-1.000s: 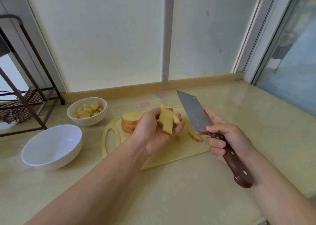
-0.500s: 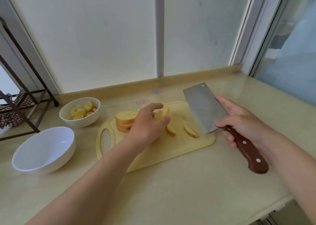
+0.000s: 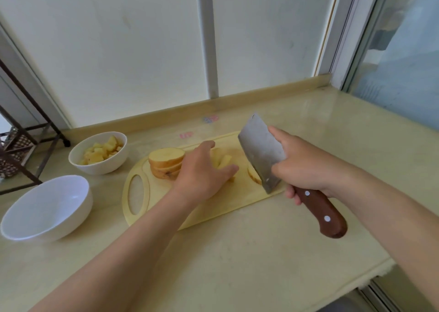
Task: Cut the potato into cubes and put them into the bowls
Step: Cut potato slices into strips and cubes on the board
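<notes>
On the wooden cutting board (image 3: 209, 212) my left hand (image 3: 202, 171) holds several potato strips (image 3: 223, 161) down, fingers curved round them. A stack of round potato slices (image 3: 166, 162) lies just left of that hand. My right hand (image 3: 301, 167) grips the brown handle of a cleaver (image 3: 263, 152), its blade tilted above the board's right end, over one more potato piece (image 3: 253, 175). The small white bowl (image 3: 95, 167) at the back left holds potato cubes. The big white bowl (image 3: 47, 214) in front of it holds nothing.
A dark metal rack (image 3: 28, 131) stands at the far left beyond the bowls. A raised ledge and window wall run along the back of the counter (image 3: 237, 252). The counter's edge drops off at the lower right.
My left hand has brought the potato strips down from the air onto the board. The cleaver has swung closer to the board, blade now tilted over its right end.
</notes>
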`<state>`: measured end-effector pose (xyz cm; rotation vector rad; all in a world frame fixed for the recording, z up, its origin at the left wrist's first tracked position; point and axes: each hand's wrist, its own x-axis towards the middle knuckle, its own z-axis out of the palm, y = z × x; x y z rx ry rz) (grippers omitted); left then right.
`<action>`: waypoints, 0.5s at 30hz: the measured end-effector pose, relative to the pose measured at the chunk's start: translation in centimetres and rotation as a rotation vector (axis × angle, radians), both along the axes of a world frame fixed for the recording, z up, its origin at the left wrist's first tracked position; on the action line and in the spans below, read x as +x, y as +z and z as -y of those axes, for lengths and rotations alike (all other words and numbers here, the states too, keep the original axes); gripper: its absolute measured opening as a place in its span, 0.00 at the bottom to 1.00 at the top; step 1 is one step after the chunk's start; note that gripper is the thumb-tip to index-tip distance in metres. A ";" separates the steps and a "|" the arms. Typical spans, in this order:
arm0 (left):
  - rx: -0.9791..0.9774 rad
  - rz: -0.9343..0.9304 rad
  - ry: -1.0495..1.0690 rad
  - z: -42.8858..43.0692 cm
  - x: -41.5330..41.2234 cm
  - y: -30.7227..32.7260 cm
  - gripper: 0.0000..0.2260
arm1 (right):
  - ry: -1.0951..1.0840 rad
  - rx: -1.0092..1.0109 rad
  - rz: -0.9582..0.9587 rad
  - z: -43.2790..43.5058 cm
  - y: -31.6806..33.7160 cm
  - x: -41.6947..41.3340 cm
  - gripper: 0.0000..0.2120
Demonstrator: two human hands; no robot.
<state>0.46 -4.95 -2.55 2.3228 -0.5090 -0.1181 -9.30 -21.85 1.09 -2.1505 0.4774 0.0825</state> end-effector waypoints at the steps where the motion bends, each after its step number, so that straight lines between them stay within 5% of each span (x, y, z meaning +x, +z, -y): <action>1: 0.011 0.011 -0.032 0.0 -0.1 0.0 0.37 | -0.003 0.006 0.002 -0.4 -0.2 0.2 0.46; 15: 0.054 -0.002 -0.212 0.6 0.0 -0.6 0.42 | -0.104 0.113 0.110 0.7 -1.1 1.6 0.40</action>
